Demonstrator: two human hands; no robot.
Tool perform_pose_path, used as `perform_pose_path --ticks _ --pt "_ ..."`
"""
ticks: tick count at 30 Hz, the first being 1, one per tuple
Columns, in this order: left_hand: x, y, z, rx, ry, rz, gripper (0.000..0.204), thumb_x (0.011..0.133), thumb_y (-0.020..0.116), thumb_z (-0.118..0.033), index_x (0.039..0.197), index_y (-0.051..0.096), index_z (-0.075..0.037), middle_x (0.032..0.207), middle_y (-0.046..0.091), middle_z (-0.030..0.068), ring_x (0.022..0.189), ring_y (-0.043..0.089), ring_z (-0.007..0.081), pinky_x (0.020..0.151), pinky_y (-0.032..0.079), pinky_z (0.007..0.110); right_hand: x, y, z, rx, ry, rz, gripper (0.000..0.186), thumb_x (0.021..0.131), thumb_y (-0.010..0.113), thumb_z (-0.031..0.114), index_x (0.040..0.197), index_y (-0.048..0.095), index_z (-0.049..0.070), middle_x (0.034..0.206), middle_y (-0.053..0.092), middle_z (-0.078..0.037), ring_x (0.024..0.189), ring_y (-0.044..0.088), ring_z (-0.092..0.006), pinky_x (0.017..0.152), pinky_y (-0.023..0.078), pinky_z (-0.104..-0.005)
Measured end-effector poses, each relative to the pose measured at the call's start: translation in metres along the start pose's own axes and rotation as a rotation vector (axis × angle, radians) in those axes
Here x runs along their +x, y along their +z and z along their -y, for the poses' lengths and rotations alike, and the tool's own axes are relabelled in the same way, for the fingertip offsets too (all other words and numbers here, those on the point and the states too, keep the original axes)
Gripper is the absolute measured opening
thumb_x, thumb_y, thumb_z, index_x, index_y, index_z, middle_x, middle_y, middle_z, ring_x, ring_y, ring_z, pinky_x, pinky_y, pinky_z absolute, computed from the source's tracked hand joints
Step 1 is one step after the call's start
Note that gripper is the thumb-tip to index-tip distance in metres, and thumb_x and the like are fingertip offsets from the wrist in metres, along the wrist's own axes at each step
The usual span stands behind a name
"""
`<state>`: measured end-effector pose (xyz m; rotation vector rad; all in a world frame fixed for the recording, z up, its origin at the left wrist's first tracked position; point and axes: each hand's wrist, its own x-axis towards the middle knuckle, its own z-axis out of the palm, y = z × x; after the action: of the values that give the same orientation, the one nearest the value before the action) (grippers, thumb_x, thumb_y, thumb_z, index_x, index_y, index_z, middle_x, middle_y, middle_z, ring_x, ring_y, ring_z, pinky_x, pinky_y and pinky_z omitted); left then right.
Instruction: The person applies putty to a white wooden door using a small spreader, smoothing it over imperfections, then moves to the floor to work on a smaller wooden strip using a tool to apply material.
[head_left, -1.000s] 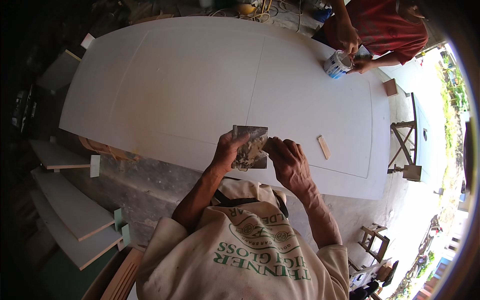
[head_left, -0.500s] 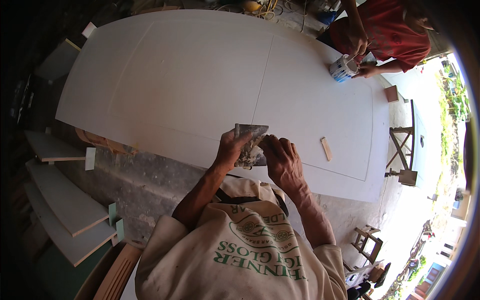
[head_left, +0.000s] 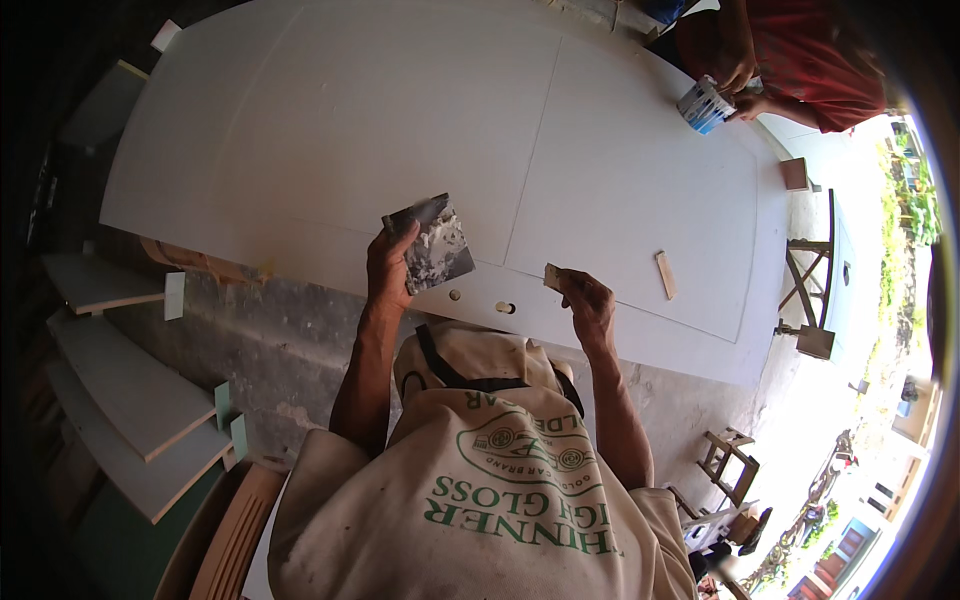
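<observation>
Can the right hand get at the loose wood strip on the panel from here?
Probably yes: the wood strip lies near the right hand, with only white panel between them, though that hand holds a small flat tool.

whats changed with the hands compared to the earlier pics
The left hand moved left, tilting the smeared plate. The right hand drew away rightward with the small scraper. Nothing was taken up or let go. The wood strip stayed on the white panel; the co-worker still holds the bucket.
</observation>
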<state>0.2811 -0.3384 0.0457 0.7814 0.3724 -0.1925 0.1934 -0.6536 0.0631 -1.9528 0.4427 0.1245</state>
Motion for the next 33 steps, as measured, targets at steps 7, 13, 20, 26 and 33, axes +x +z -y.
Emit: perform_pose_path --ticks 7,13,20,26,33 --pt "-0.007 -0.041 -0.003 0.021 0.089 -0.12 0.037 0.096 0.078 -0.019 0.125 0.068 0.001 0.113 0.074 0.0092 0.099 0.074 0.0224 0.089 0.061 0.039 -0.007 0.03 -0.001 -0.523 -0.561 -0.152 0.024 0.093 0.068 0.003 0.116 0.075 0.005 0.107 0.076 -0.012 0.1 0.069 -0.0315 0.087 0.055 -0.0422" --pt "-0.012 -0.048 -0.006 0.026 0.023 -0.095 0.035 0.099 0.073 -0.017 0.129 0.067 0.001 0.118 0.074 0.0099 0.105 0.074 0.0229 0.094 0.06 0.038 -0.012 0.056 -0.011 -0.781 -0.756 -0.163 0.037 0.086 0.067 -0.003 0.122 0.07 0.0 0.118 0.07 -0.013 0.11 0.066 -0.0318 0.095 0.052 -0.0457" --pt "-0.013 -0.054 -0.008 0.057 -0.015 -0.105 0.037 0.099 0.073 -0.016 0.13 0.066 0.002 0.119 0.073 0.0109 0.105 0.074 0.024 0.095 0.06 0.039 -0.016 0.065 -0.011 -0.9 -0.685 -0.01 0.036 0.085 0.064 0.006 0.121 0.07 0.001 0.117 0.069 -0.012 0.105 0.065 -0.028 0.085 0.048 -0.0428" --pt "-0.007 -0.052 -0.007 0.064 -0.004 -0.085 0.038 0.099 0.073 -0.016 0.132 0.065 0.003 0.121 0.073 0.0116 0.107 0.074 0.0242 0.097 0.059 0.04 -0.011 0.039 -0.024 -0.839 -0.698 -0.147 0.039 0.084 0.066 0.008 0.122 0.07 0.001 0.123 0.067 -0.011 0.108 0.064 -0.0285 0.087 0.048 -0.0448" --pt "-0.009 -0.051 -0.008 0.056 -0.049 -0.048 0.039 0.099 0.073 -0.014 0.131 0.065 0.004 0.121 0.073 0.0117 0.105 0.074 0.0241 0.094 0.06 0.039 -0.019 0.044 -0.025 -0.849 -0.682 -0.066 0.035 0.084 0.065 0.007 0.119 0.07 0.001 0.12 0.069 -0.012 0.106 0.065 -0.0276 0.084 0.047 -0.0435"
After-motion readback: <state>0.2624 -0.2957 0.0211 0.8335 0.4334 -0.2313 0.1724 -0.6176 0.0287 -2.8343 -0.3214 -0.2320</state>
